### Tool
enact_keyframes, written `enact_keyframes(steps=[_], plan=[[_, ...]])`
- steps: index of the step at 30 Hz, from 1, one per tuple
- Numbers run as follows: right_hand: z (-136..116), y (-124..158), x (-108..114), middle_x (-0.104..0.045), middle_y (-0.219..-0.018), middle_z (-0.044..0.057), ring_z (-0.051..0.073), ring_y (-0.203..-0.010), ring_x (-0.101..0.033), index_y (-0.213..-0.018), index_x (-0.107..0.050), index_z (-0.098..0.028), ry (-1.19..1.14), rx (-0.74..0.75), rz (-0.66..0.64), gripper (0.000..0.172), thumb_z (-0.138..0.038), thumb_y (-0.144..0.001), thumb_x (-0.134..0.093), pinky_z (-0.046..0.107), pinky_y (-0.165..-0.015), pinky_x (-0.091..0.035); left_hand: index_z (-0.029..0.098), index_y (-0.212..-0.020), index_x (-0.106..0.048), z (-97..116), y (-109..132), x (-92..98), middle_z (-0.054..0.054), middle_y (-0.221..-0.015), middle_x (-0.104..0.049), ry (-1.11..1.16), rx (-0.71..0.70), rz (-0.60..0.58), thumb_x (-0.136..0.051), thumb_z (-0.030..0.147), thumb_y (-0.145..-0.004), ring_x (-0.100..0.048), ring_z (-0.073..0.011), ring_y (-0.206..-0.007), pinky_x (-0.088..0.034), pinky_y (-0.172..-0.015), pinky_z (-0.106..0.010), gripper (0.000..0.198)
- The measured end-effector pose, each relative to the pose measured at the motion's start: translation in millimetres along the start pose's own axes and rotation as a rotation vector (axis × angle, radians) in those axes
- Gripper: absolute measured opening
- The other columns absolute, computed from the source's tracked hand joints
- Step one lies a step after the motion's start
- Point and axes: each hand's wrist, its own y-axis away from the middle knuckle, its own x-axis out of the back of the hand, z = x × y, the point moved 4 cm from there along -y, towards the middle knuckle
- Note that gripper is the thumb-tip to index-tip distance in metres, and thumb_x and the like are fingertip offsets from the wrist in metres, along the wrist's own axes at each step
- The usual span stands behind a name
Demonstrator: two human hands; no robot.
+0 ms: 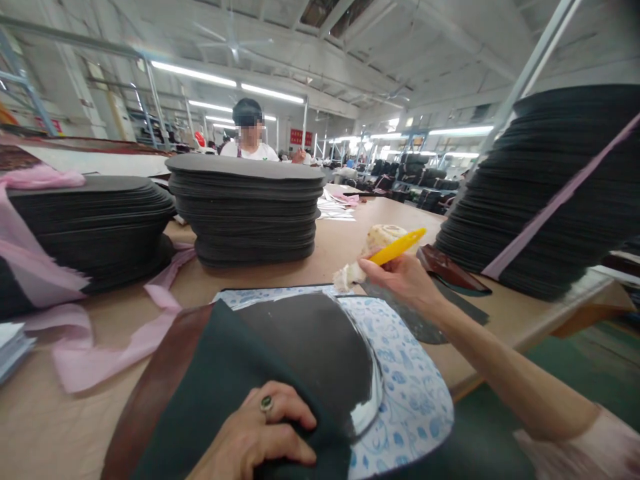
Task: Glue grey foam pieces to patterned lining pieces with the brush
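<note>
My right hand (395, 270) is closed round a yellow-handled brush (400, 247), its whitish, clotted bristle end pointing down and left. Behind the brush stands a small white tub (385, 235) with crusted sides. My left hand (270, 427), with a ring on one finger, has its fingers bent over a dark green sheet (215, 387) that is folded back. Under that flap lies a dark grey oval panel (310, 347), with white paste smeared along its right edge. The panel rests on white fabric with a blue print (410, 380). A brown edge (155, 380) shows at the left.
Tall stacks of dark oval panels stand at the left (90, 233), centre (250, 213) and right (550, 193). Pink cloth strips (115, 347) trail over the tabletop (345, 233). A brown piece (450, 270) lies beside the right stack. Across the table is another person (250, 143).
</note>
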Motion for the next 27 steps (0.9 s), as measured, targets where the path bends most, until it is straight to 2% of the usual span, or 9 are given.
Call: enact_keyframes(steps=[4,6,9,14,17,20,23,25,27], plan=[[-34.1,60.4,25.7,-0.057,-0.06,-0.002,0.011,-0.051,-0.051,-0.075,-0.063,-0.02,-0.016,-0.052,0.136,0.017,-0.037,-0.072,-0.062,0.021,-0.048,-0.042,0.029,-0.093,-0.065,7.8,-1.5,0.1,-0.001,-0.104,-0.063,0.03,0.036,0.043,-0.051,0.015,-0.076,-0.053,-0.0183,-0.101,-0.037,-0.093,-0.032,0.026],[-42.4,90.3,26.8,-0.059,-0.062,-0.002,0.011,-0.053,-0.053,-0.074,-0.064,-0.022,-0.018,-0.08,0.096,0.013,-0.035,-0.072,-0.062,0.019,-0.05,-0.044,0.027,-0.09,-0.066,8.7,-2.1,-0.3,-0.002,-0.103,-0.063,0.066,0.052,0.061,-0.052,0.011,-0.074,-0.053,-0.018,-0.1,-0.039,-0.091,-0.031,0.027],[-46.7,122.2,13.1,-0.062,-0.067,-0.002,0.011,-0.057,-0.056,-0.076,-0.064,-0.024,-0.027,-0.078,-0.058,0.01,-0.033,-0.075,-0.06,0.018,-0.053,-0.047,0.025,-0.088,-0.066,7.5,-1.2,-1.4,-0.002,-0.103,-0.062,0.123,0.068,0.082,-0.052,0.007,-0.072,-0.051,-0.0175,-0.102,-0.04,-0.09,-0.03,0.028],[-50.1,136.5,-11.7,-0.064,-0.071,0.001,0.014,-0.064,-0.06,-0.078,-0.064,-0.024,0.034,-0.019,-0.272,0.009,-0.029,-0.077,-0.057,0.02,-0.056,-0.049,0.024,-0.09,-0.066,7.0,1.3,-4.5,-0.002,-0.103,-0.06,0.107,0.052,0.078,-0.053,0.006,-0.073,-0.05,-0.0174,-0.102,-0.039,-0.09,-0.031,0.028],[-45.5,129.9,-3.2,-0.063,-0.068,0.0,0.014,-0.06,-0.059,-0.076,-0.064,-0.022,0.158,0.008,-0.29,0.011,-0.029,-0.076,-0.055,0.021,-0.052,-0.048,0.025,-0.09,-0.066,8.0,1.3,-6.6,-0.002,-0.103,-0.06,0.064,0.051,0.063,-0.054,0.007,-0.076,-0.049,-0.0168,-0.101,-0.039,-0.09,-0.03,0.026],[-34.3,118.4,28.1,-0.062,-0.063,-0.001,0.013,-0.054,-0.055,-0.073,-0.064,-0.021,0.329,0.032,-0.184,0.014,-0.031,-0.075,-0.055,0.022,-0.049,-0.045,0.025,-0.088,-0.067,9.5,0.9,-7.3,-0.001,-0.102,-0.06,0.053,0.074,0.055,-0.056,0.007,-0.075,-0.049,-0.0163,-0.101,-0.038,-0.09,-0.029,0.025],[-25.3,103.8,70.9,-0.063,-0.064,0.0,0.015,-0.056,-0.056,-0.073,-0.064,-0.021,0.455,0.049,0.047,0.017,-0.037,-0.074,-0.056,0.026,-0.054,-0.045,0.025,-0.087,-0.067,11.1,0.6,-5.6,-0.001,-0.101,-0.061,0.062,0.067,0.071,-0.056,0.008,-0.075,-0.05,-0.0159,-0.102,-0.038,-0.091,-0.029,0.024],[-19.7,92.5,98.8,-0.063,-0.067,0.0,0.017,-0.06,-0.058,-0.078,-0.064,-0.021,0.457,0.022,0.241,0.019,-0.039,-0.073,-0.058,0.028,-0.057,-0.046,0.026,-0.086,-0.067,10.6,-0.1,-3.6,-0.002,-0.1,-0.062,0.059,0.038,0.084,-0.056,0.014,-0.077,-0.052,-0.0167,-0.101,-0.039,-0.091,-0.03,0.019],[-9.2,78.4,120.1,-0.062,-0.065,-0.001,0.016,-0.059,-0.058,-0.081,-0.063,-0.021,0.364,-0.026,0.356,0.02,-0.039,-0.072,-0.06,0.027,-0.057,-0.045,0.028,-0.088,-0.067,8.4,-1.7,-2.1,-0.002,-0.098,-0.063,0.042,-0.023,0.085,-0.057,0.027,-0.08,-0.054,-0.0176,-0.098,-0.041,-0.088,-0.03,0.013]])
